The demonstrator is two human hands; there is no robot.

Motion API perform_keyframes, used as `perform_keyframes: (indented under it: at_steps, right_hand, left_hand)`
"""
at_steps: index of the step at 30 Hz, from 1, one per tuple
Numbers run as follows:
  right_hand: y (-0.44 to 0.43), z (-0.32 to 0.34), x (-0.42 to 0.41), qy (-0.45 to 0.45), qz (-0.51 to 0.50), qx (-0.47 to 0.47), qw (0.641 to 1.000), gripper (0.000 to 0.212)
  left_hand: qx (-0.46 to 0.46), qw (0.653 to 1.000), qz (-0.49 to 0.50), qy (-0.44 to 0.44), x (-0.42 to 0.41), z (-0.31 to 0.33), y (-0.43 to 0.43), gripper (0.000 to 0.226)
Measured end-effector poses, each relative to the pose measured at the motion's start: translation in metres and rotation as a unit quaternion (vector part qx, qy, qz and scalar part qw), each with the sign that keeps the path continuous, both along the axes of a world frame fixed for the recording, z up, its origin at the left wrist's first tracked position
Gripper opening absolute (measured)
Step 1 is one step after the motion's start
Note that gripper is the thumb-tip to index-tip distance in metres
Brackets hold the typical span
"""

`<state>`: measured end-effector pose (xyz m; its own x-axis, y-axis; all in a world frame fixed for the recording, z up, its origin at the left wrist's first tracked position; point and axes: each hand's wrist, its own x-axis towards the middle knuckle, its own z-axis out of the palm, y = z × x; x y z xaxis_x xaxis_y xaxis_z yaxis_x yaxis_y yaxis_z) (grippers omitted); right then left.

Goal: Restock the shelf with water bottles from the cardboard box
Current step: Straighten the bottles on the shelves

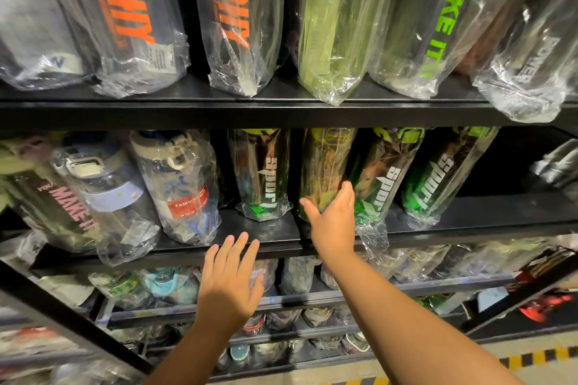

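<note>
The water bottle in hand is a tall, dark olive-brown see-through plastic bottle [325, 159] inside a thin clear plastic bag. It stands on the shelf just under the top one, between other bagged bottles. It looks empty, so it should be light enough to lift with one hand. The body looks hard and should not squash. The bag is loose and shiny, so it may slip or crinkle under the fingers. The best place to hold it is low on the wide body, squeezing through the bag and not pulling the bag alone. The right hand [331, 216] holds it there, thumb on one side and fingers on the other. The left hand [231, 278] is flat with its fingers spread. It holds nothing and hovers just in front of the shelf edge.

The big black metal rack [219, 112] fills the view, with many shelves packed with bagged bottles. The dark flat shelf board [269, 228] looks smooth, so a bottle should slide on it. A small bare spot lies between the held bottle and a black and green "sport" bottle [266, 172]. On the other side a leaning "sport" bottle [381, 178] sits close beside it. Its bag end hangs over the edge and could snag. Below is a pale floor [469, 366] with a yellow and black stripe [538, 356]. The cardboard box is not in view.
</note>
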<state>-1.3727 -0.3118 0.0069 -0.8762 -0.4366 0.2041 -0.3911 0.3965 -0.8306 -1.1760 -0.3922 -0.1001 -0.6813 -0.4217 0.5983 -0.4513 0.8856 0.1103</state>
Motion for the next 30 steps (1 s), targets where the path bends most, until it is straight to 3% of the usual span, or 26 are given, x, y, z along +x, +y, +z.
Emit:
perform_keyframes:
  at_steps: [4, 9, 13, 16, 18, 20, 22, 24, 27, 30]
  right_hand:
    - [-0.005, 0.0, -0.006, -0.008, -0.005, 0.015, 1.0, 0.077]
    - [0.006, -0.005, -0.002, -0.056, 0.039, 0.008, 0.998, 0.106]
    - [0.023, -0.019, 0.003, -0.074, 0.062, -0.007, 0.995, 0.106]
    - [0.041, -0.027, 0.014, -0.058, 0.059, -0.004, 0.997, 0.093]
    - [0.051, -0.03, 0.021, 0.02, 0.057, 0.005, 0.998, 0.073]
    - [0.049, -0.026, 0.028, 0.09, 0.091, 0.011, 0.992, 0.058]
    - [0.035, -0.014, 0.035, 0.106, 0.154, 0.022, 0.982, 0.058]
    - [0.015, -0.002, 0.042, 0.092, 0.204, 0.033, 0.974, 0.07]
    - [-0.015, 0.012, 0.052, 0.03, 0.204, 0.038, 0.978, 0.081]
    - [-0.04, 0.021, 0.058, -0.031, 0.153, 0.018, 0.988, 0.054]
  left_hand:
    - [0.011, 1.0, -0.009, -0.011, 0.002, 0.002, 0.0, 0.057]
    - [0.015, 1.0, -0.009, -0.017, 0.003, 0.003, -0.002, 0.055]
    - [0.009, 1.0, -0.009, -0.013, 0.005, 0.001, -0.002, 0.055]
    - [0.008, 0.999, 0.007, -0.038, 0.003, 0.001, -0.003, 0.057]
    - [0.012, 0.997, 0.024, -0.067, 0.001, 0.001, -0.003, 0.059]
    - [0.021, 0.995, 0.034, -0.094, 0.001, 0.004, -0.001, 0.06]
    - [0.031, 0.992, 0.037, -0.114, 0.001, 0.009, 0.0, 0.062]
    - [0.031, 0.99, 0.035, -0.13, 0.001, 0.012, 0.0, 0.064]
    - [0.028, 0.986, 0.034, -0.158, 0.003, 0.015, -0.001, 0.065]
    - [0.037, 0.983, 0.034, -0.177, 0.006, 0.02, 0.0, 0.066]
